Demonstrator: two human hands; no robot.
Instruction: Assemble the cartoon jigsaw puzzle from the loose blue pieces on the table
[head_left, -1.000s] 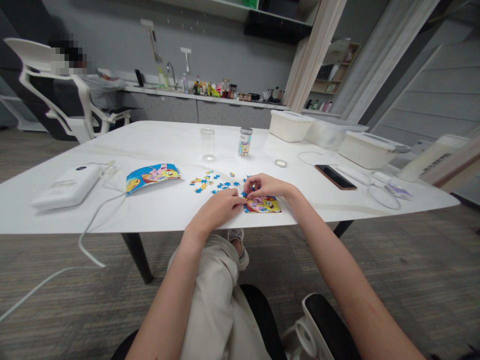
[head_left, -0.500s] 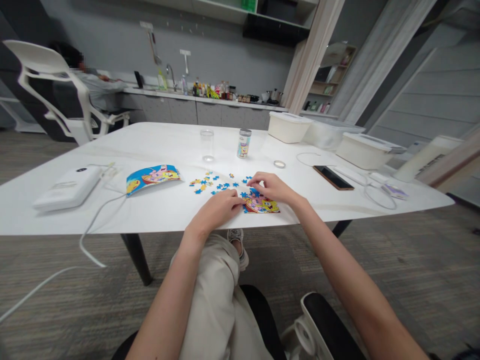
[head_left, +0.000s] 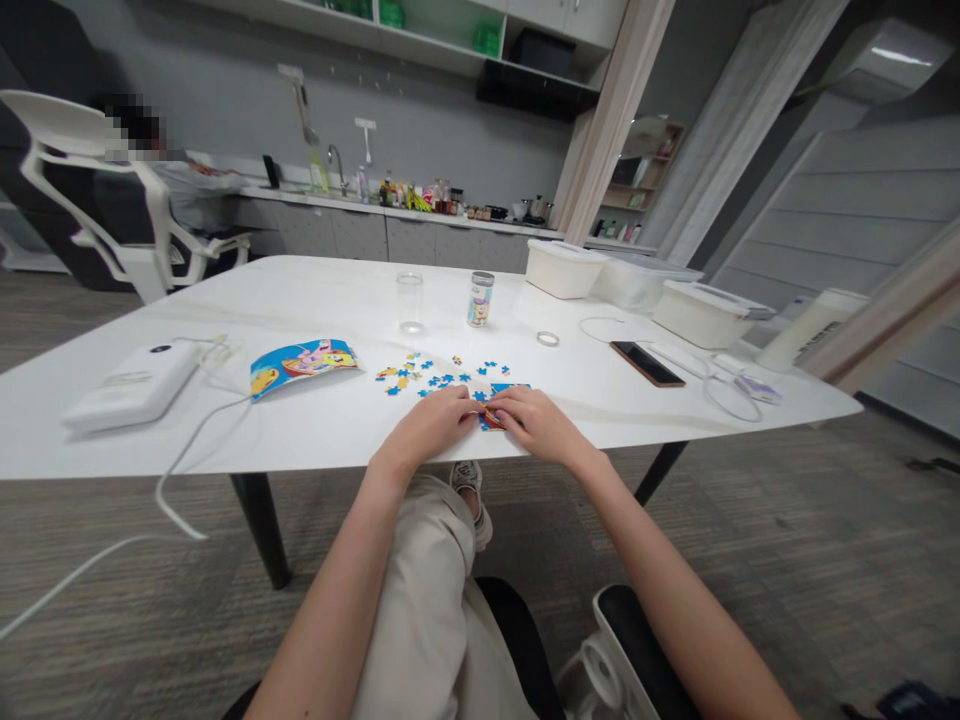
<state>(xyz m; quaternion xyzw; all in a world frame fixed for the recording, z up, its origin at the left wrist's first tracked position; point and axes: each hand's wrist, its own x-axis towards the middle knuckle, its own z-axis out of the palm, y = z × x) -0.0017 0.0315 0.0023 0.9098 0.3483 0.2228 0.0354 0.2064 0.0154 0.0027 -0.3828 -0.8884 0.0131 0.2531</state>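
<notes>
A partly joined jigsaw puzzle (head_left: 496, 421) lies at the table's front edge, largely covered by my right hand (head_left: 527, 418). The fingertips of that hand press together at its left part. My left hand (head_left: 437, 420) touches the puzzle's left edge with fingers closed; whether a piece is between them is too small to see. Loose blue and yellow pieces (head_left: 400, 378) are spread behind and left of my hands. A curved picture sheet (head_left: 306, 366) with the cartoon print stands further left. Behind the pieces are a clear jar (head_left: 410, 302) and a printed can (head_left: 480, 300).
On the white table (head_left: 330, 300) are a white device (head_left: 133, 385) with cables at left, a tape ring (head_left: 547, 339), a phone (head_left: 646, 364) and lidded boxes (head_left: 564, 271) at right. A person (head_left: 187, 190) sits beyond the far left chair.
My right hand has moved down and left onto the puzzle, covering more of it, close to my left hand. The camera view has tilted slightly upward.
</notes>
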